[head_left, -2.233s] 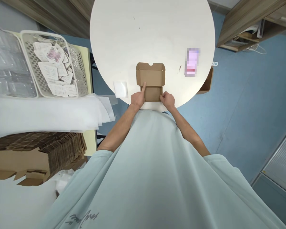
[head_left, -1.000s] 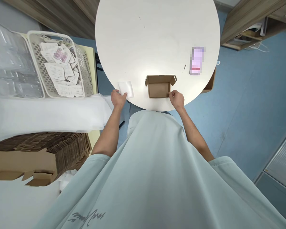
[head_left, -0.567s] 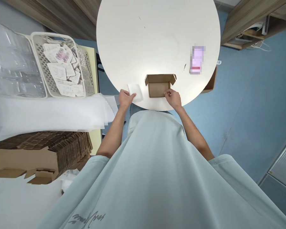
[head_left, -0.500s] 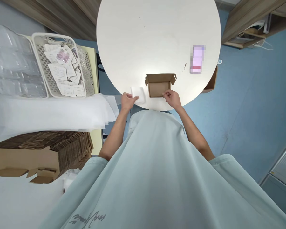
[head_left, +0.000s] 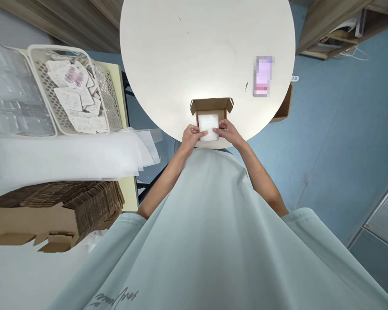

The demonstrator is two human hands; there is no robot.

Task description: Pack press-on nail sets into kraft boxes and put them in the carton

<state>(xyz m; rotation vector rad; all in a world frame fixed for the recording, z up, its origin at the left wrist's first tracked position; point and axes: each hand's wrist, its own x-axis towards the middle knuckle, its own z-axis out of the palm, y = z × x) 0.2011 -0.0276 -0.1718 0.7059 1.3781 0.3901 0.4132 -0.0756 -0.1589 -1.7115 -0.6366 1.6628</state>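
Note:
A small white foam-wrapped packet (head_left: 208,125) is held between my two hands, over the front part of an open cardboard box (head_left: 211,104). My left hand (head_left: 191,137) grips its left edge, thumb on top. On the right edge, my right hand (head_left: 229,132) pinches it the same way. The box stands on the round white table (head_left: 207,56) near my body, its lid raised at the far side with the side flaps out. The packet covers much of the box's inside. What the wrapping contains is hidden.
A phone-like pixelated thing (head_left: 262,76) lies on the table's right. At left are a white basket (head_left: 111,90) of small packets, clear plastic containers (head_left: 16,94), white foam sheets (head_left: 67,155) and stacked flat cardboard boxes (head_left: 97,204). Another brown box (head_left: 284,105) stands beyond the table's right edge.
My left hand has brought the white packet rightward from beside the box to over it. My right hand has left the box's front edge and now grips the packet too.

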